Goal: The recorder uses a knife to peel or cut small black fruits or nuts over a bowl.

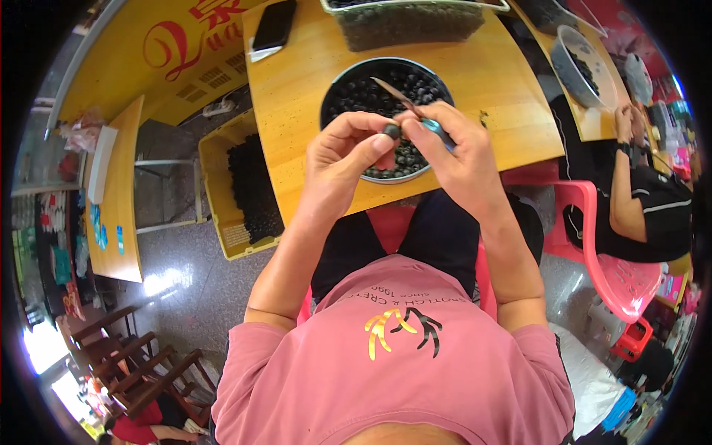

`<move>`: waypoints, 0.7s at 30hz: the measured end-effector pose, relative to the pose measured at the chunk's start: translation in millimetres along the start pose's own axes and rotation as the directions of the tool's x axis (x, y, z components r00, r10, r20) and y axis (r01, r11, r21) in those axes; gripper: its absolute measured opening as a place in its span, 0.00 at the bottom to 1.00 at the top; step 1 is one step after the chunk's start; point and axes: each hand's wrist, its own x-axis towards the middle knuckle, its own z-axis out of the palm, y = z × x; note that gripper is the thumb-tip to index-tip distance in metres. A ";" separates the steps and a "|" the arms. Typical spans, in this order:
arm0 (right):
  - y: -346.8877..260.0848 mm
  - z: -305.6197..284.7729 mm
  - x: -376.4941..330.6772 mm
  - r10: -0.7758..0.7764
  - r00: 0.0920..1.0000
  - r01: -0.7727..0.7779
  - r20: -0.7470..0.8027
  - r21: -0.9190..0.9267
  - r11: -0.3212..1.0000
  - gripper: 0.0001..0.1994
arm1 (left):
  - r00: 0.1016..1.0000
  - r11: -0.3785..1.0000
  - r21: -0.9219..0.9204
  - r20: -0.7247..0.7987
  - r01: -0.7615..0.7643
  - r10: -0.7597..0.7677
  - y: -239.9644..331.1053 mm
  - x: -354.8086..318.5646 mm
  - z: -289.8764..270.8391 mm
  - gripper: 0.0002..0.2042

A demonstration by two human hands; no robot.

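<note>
Head view: left hand (345, 152) fingers pinch a dark fruit (391, 131); right hand (452, 144) mostly hides its knife (397, 95).

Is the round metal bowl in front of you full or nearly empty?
Fairly full: the round metal bowl shows small dark round fruits across its whole inside, no bare bottom visible. Depth of the pile cannot be told.

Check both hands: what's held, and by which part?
Left hand: small dark fruit, pinched at its sides between thumb and fingers. Right hand: knife, gripped by the handle, blade out over the bowl.
</note>
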 end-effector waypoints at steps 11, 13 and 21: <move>26.3 -22.1 -10.8 0.256 0.962 -0.235 -0.094 0.193 0.953 0.15 | 0.785 0.265 0.962 -0.216 0.068 0.580 63.5 -29.6 -111.4 0.09; 28.2 -24.7 -13.0 0.311 0.944 -0.279 -0.113 0.231 0.932 0.15 | 0.806 0.135 0.982 -0.188 0.135 0.561 57.8 -30.3 -111.0 0.10; 28.4 -32.1 -17.8 0.276 0.955 -0.234 -0.111 0.292 0.927 0.14 | 0.898 0.142 0.893 0.400 -0.427 0.185 14.1 37.4 -27.2 0.05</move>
